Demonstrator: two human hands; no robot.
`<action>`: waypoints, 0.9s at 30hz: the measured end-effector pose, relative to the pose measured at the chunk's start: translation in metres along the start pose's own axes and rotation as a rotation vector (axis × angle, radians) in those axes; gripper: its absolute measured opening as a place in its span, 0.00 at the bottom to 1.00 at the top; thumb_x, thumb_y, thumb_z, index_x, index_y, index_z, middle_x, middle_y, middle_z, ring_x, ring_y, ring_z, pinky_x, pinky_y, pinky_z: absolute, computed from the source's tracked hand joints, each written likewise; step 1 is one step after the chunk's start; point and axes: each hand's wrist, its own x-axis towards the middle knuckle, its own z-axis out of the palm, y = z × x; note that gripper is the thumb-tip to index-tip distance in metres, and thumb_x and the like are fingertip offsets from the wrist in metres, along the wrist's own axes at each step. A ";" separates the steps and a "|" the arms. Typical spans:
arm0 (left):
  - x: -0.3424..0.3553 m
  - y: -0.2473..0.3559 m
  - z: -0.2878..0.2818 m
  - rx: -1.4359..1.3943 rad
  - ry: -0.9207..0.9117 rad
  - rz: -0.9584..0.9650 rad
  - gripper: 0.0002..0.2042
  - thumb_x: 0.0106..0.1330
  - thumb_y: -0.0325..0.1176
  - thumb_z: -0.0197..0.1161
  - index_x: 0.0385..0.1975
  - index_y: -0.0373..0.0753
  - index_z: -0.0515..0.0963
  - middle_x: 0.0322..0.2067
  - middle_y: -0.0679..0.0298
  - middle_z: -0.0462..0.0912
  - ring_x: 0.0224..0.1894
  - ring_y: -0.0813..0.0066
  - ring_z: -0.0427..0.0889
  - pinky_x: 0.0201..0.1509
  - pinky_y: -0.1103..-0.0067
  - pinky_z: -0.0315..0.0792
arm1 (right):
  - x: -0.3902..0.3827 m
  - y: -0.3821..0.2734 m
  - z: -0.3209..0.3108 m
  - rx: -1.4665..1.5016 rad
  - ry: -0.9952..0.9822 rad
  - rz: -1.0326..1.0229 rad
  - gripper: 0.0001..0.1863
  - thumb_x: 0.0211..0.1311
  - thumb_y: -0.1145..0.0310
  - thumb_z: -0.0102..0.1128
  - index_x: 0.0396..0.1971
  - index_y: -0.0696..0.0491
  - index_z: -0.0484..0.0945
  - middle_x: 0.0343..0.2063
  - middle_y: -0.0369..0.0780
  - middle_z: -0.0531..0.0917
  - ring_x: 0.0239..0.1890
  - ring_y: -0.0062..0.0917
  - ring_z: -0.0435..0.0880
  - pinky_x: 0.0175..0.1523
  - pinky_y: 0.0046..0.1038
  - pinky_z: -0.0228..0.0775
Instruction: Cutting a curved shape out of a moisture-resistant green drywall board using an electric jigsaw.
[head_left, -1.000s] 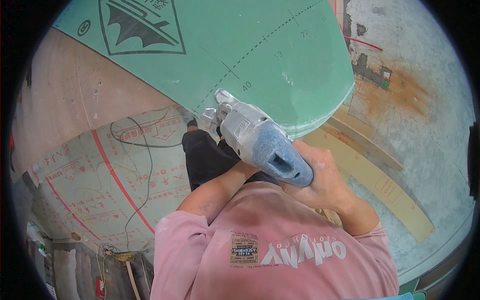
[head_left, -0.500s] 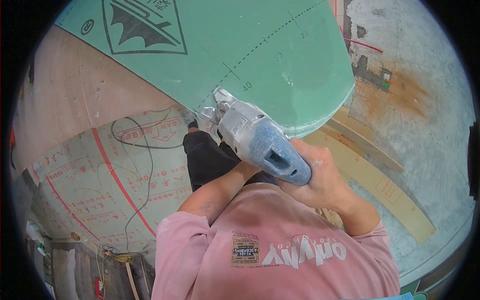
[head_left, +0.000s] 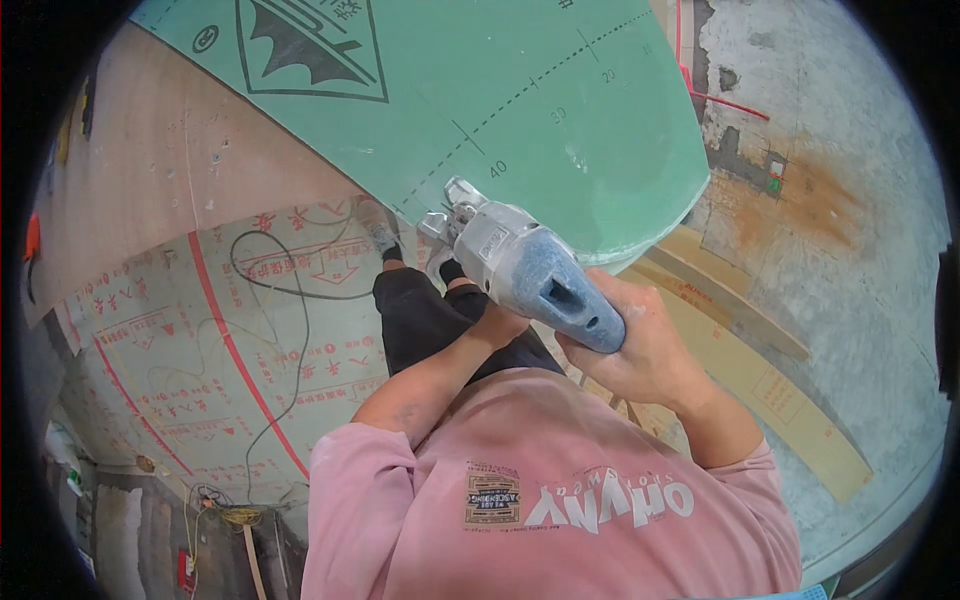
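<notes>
A handheld power tool (head_left: 540, 270) with a silver metal head and a dusty blue rear body lies across the middle. My right hand (head_left: 640, 340) wraps around its blue rear end from the right. From the left, my left hand (head_left: 507, 322) reaches beneath the body and grips it there; most of its fingers are hidden under the tool. The metal head meets the near corner of a large green board (head_left: 540, 120), which has a dashed line and a rounded, whitish cut edge. What the head does underneath is out of sight.
A pinkish-brown panel (head_left: 170, 150) stands at the left. Below it, printed protective sheeting (head_left: 330, 340) covers the floor, with a dark cable (head_left: 300, 350) looped over it. Curved tan board strips (head_left: 760, 370) lie at right on grey concrete (head_left: 850, 120). My legs in black shorts (head_left: 420, 320) are beneath.
The view has shifted slightly, so the board and the tool's head appear a little farther right. Both hands keep the same hold on the tool.
</notes>
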 end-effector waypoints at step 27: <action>0.024 0.172 -0.349 -0.218 0.946 -0.002 0.25 0.70 0.38 0.70 0.60 0.35 0.68 0.51 0.57 0.80 0.47 0.56 0.86 0.40 0.62 0.84 | 0.001 -0.004 0.003 0.013 0.020 0.034 0.16 0.59 0.73 0.67 0.48 0.58 0.81 0.32 0.43 0.86 0.32 0.27 0.81 0.45 0.30 0.75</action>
